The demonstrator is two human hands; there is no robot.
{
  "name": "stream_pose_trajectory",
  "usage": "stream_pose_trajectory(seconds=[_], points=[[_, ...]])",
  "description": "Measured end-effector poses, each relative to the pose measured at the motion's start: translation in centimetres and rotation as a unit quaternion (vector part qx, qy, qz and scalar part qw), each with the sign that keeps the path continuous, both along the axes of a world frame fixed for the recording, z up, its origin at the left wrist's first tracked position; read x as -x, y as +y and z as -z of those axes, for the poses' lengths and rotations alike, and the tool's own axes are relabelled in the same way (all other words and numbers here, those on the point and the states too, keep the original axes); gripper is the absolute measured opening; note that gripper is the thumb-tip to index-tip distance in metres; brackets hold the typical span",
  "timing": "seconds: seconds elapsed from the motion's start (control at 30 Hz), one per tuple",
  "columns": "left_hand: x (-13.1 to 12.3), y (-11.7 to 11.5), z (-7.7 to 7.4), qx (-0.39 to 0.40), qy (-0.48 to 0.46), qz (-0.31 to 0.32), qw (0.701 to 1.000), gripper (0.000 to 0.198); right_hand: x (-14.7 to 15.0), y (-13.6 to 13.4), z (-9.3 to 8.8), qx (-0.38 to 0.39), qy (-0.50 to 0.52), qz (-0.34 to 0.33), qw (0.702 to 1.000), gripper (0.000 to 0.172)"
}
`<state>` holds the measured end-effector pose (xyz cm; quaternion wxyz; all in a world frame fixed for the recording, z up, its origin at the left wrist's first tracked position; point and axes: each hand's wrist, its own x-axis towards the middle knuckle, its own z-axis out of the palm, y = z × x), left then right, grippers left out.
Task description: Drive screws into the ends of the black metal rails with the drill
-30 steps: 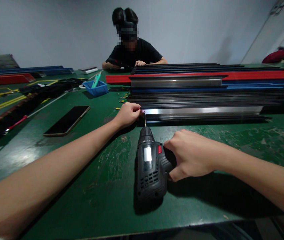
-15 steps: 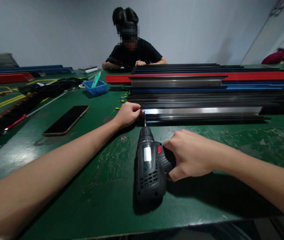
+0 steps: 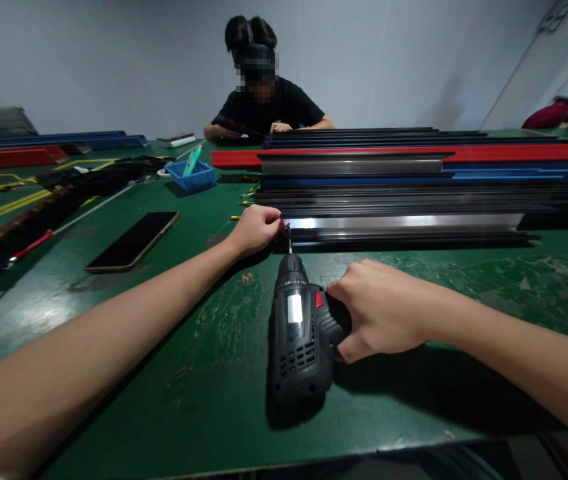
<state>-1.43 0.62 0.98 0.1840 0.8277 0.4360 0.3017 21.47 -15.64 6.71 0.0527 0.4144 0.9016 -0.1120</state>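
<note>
My right hand [image 3: 384, 310] is wrapped round the grip of a black cordless drill [image 3: 297, 340], which lies on its side low over the table. Its bit [image 3: 290, 241] points away from me and meets the left end of a silver and black metal profile [image 3: 404, 223]. At that same end, my left hand [image 3: 257, 227] is closed in a pinch beside the bit tip. What its fingers hold is too small and hidden to name. A green and yellow wire end [image 3: 235, 217] shows just left of that hand.
Red, blue and black profiles [image 3: 354, 190] lie stacked beyond. A phone [image 3: 134, 241], a blue basket [image 3: 191, 179] with a teal-handled tool, and a black bundle with yellow wires [image 3: 64, 193] are at left on the green table [image 3: 204, 407]. A person [image 3: 269, 107] sits opposite.
Almost nothing differs. Both hands and the drill hold the same place at the profile's end.
</note>
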Motion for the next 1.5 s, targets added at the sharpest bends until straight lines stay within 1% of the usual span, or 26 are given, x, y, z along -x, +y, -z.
stream_pose_trajectory(seconds=[0.63,0.9,1.2,1.5], points=[[0.01,-0.02,0.05,0.004,-0.011,0.001,1.0,0.031,0.04,0.01,0.01,0.003,-0.001,0.001,1.0,0.05],[-0.03,0.02,0.04,0.016,-0.009,-0.01,1.0,0.03,-0.03,0.06,0.01,0.001,0.002,-0.004,1.0,0.048],[0.13,0.14,0.09,0.018,-0.017,0.005,1.0,0.029,0.06,0.1,-0.11,0.001,-0.006,-0.004,1.0,0.05],[-0.02,0.04,-0.04,0.008,-0.002,-0.007,1.0,0.03,-0.06,0.03,-0.06,0.001,-0.007,-0.001,1.0,0.051]])
